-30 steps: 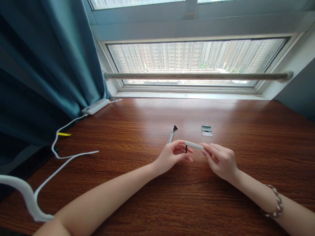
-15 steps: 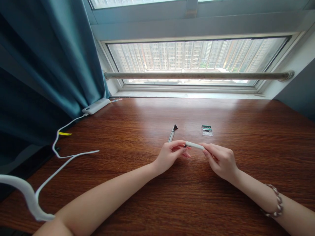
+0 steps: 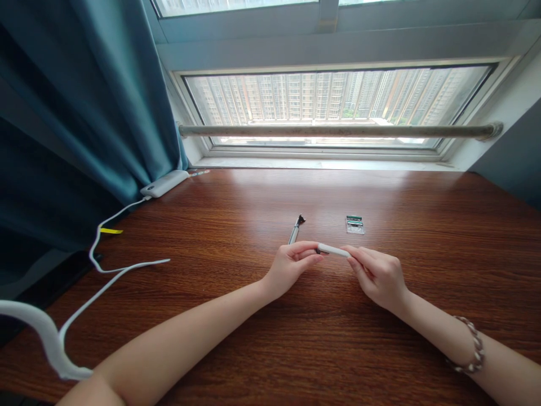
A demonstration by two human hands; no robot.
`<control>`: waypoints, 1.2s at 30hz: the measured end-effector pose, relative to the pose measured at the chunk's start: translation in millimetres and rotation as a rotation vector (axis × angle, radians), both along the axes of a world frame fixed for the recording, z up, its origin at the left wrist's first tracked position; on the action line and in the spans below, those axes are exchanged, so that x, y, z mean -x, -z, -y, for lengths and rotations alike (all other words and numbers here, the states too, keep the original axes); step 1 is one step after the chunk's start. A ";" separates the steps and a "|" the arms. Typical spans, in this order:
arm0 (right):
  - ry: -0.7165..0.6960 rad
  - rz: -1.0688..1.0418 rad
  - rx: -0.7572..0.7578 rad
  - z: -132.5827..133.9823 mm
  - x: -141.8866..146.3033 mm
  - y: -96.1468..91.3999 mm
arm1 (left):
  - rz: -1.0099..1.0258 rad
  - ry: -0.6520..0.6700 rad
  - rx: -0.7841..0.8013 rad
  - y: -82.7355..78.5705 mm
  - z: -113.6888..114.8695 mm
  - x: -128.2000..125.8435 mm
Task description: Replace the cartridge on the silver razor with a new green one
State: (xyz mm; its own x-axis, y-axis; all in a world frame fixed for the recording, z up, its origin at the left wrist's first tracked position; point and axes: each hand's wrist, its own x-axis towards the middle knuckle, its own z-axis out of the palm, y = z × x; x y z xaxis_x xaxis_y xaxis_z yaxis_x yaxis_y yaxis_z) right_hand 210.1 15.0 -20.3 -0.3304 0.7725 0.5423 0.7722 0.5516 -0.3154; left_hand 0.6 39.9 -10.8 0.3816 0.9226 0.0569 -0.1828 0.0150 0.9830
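Note:
Both hands meet over the middle of the wooden table (image 3: 270, 338). My right hand (image 3: 377, 276) pinches one end of a short white stick-like piece (image 3: 333, 250), held level just above the table. My left hand (image 3: 292, 264) has its fingers closed around the piece's left end, where a small black ring-like part was seen a moment ago; it is hidden under the fingertips. A slim metal razor handle (image 3: 295, 230) with a dark head lies on the table just beyond my left hand. A small clear blade cartridge pack (image 3: 355, 224) lies farther right.
A white power bank (image 3: 164, 182) sits at the table's back left by the teal curtain (image 3: 80, 113). Its white cable (image 3: 101, 265) trails over the table's left side toward me. A window with a rail (image 3: 338, 131) runs along the far edge.
My left fingers have closed onto the white piece's left end, covering the small black ring that was visible between them. My right hand has barely moved.

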 end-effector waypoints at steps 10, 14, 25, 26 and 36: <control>-0.047 -0.002 0.032 0.2 -0.1 1.1 | 0.151 0.042 0.041 0.7 -0.1 -2.2; 0.078 -0.013 0.041 -2.0 0.2 1.2 | 0.129 0.079 -0.001 1.1 0.8 -1.1; 0.053 0.034 0.067 -3.8 0.0 3.0 | 0.115 0.065 -0.038 4.1 0.1 -0.1; 0.055 0.032 0.075 -4.2 0.2 2.7 | 0.118 0.056 -0.031 4.8 0.1 -0.1; -0.089 -0.006 0.121 -0.4 -1.5 -1.9 | 0.175 -0.029 -0.073 5.5 -4.1 -2.6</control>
